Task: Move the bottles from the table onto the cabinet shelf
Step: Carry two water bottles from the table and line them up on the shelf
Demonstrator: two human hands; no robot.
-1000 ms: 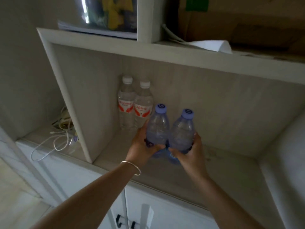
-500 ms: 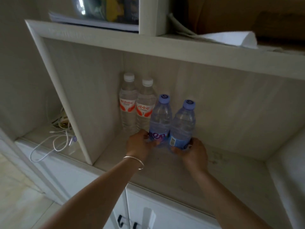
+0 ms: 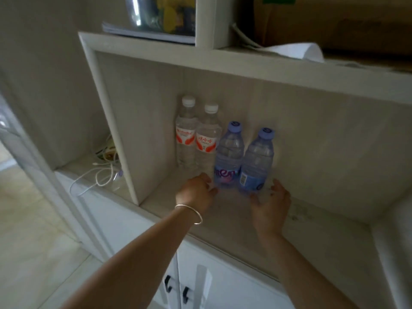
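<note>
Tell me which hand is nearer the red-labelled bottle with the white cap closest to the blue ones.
Left. The left hand sits just below the base of that red-labelled bottle, beside it. The right hand is farther off, beyond both blue bottles, near the right blue-capped bottle.

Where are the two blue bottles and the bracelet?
Left blue bottle (image 3: 228, 157): head view, on its clear middle.
Right blue bottle (image 3: 256, 162): head view, on its clear middle.
Bracelet (image 3: 191, 211): head view, on its silver band.

bottle labels blurred, cardboard box cropped
</note>
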